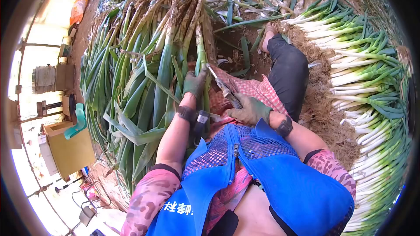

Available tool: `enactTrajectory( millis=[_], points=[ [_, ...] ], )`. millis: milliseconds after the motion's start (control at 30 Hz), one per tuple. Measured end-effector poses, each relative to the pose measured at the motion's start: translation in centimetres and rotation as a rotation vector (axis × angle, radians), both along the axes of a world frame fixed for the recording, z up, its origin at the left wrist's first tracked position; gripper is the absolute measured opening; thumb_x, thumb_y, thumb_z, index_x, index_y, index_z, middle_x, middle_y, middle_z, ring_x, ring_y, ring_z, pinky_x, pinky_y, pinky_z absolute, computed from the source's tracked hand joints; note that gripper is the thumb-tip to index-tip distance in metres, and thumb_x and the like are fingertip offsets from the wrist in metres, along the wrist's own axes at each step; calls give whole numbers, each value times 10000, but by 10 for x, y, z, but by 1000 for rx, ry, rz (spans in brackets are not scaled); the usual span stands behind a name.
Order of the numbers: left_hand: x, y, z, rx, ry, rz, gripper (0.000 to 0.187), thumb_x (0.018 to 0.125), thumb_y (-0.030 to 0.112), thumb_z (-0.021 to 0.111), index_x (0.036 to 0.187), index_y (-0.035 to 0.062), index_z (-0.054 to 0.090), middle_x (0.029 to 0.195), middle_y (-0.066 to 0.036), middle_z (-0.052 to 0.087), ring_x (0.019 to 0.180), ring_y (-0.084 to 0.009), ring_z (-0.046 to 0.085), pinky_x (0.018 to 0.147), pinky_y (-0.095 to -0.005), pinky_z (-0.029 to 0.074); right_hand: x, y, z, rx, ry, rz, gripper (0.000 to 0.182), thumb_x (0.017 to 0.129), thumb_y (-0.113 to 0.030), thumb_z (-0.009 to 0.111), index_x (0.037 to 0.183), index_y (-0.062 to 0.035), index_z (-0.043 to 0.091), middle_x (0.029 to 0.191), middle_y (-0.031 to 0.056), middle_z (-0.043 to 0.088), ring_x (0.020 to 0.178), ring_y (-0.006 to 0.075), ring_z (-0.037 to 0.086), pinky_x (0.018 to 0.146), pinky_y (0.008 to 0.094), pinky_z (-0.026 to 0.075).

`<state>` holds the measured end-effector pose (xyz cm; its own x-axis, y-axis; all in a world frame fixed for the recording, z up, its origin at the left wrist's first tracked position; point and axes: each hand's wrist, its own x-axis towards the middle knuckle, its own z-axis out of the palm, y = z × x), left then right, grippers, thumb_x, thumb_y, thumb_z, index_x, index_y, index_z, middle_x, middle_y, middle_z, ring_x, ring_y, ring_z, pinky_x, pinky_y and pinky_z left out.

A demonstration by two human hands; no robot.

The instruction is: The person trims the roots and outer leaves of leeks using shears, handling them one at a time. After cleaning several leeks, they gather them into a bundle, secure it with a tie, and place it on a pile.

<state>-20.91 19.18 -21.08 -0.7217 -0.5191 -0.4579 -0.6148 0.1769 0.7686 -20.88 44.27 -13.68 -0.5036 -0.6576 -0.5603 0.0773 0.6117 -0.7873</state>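
Note:
Gloved in green, my left hand (195, 84) is closed around a leek (200, 49) at the near edge of a large pile. The leek's pale green stalk points up and away from me. My right hand (250, 110), also gloved, grips what looks like an air blow gun (226, 91). Its thin metal nozzle points at the leek just beside my left hand. The unpeeled leeks (144, 74) in the pile have brown, soil-stained stalks and long green leaves. A red checked cloth (258, 92) lies over my lap, under the tool.
Rows of clean white leeks (350, 76) lie along the right, roots toward me. My bent knee (291, 72) stands between them and the pile. Loose leaves and peelings (245, 0) litter the ground ahead. Cardboard boxes (70, 148) and a teal plastic piece (78, 123) are at far left.

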Motion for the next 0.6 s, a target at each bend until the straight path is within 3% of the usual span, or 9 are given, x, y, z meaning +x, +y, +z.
enactTrajectory(
  millis=[67,133,167,267,333,433,467,567,600],
  points=[
    [1,-2,-3,-6,18,-1,573,861,486,647,1038,-59,622,890,-200,688,795,-294,680,711,-393,525,7,-1,0,61,36,-18,662,819,-381,703,1303,12,481,912,160,635,866,263,631,778,388,493],
    [1,-2,-6,-114,30,-29,560,903,502,602,1040,-40,615,840,-139,678,738,-220,658,666,-368,519,12,-1,4,26,65,18,675,809,-369,700,1318,11,472,960,184,650,903,282,645,804,390,497],
    [1,-3,-6,-88,22,-30,567,910,509,585,1045,-41,616,852,-146,680,743,-224,658,671,-370,518,13,0,6,10,78,35,682,804,-364,698,1325,11,467,984,196,657,922,291,651,817,392,499],
    [-2,-6,-6,-47,9,-48,578,929,516,544,1059,-42,618,883,-165,684,756,-236,658,683,-373,516,-7,-17,13,120,83,45,714,786,-476,636,1258,39,487,1025,315,655,1006,420,648,880,447,496],
    [-3,-9,-13,-65,3,-57,568,940,503,529,1070,-43,617,901,-175,685,765,-243,658,691,-375,515,-21,-37,-28,-36,203,-34,705,783,-466,634,1237,54,491,1028,323,651,1013,433,642,880,452,498],
    [-4,-12,-20,-89,20,-43,546,947,487,524,1073,-36,615,905,-171,684,770,-243,657,698,-378,517,-54,-69,-16,87,214,-118,687,781,-452,625,1205,73,500,1037,339,642,1025,453,632,888,461,495],
    [-5,-10,-14,-31,13,-7,553,931,461,529,1099,-57,621,955,-267,683,899,-417,675,812,-463,510,-63,-75,-31,98,227,-175,680,784,-447,618,1210,71,504,1044,341,639,1032,455,628,902,460,489],
    [-6,6,6,-432,60,-54,518,944,423,519,1170,-38,588,960,-278,683,910,-436,663,835,-483,505,-55,-59,-24,44,235,-189,643,789,-461,635,1171,41,509,1005,328,640,983,456,631,865,454,489],
    [-3,16,15,-581,51,-146,431,959,348,506,1209,1,564,1013,-251,677,949,-432,651,807,-498,517,-45,-50,-25,81,257,-132,665,787,-451,645,1213,38,498,1000,315,647,976,444,639,856,452,492]
  ],
)
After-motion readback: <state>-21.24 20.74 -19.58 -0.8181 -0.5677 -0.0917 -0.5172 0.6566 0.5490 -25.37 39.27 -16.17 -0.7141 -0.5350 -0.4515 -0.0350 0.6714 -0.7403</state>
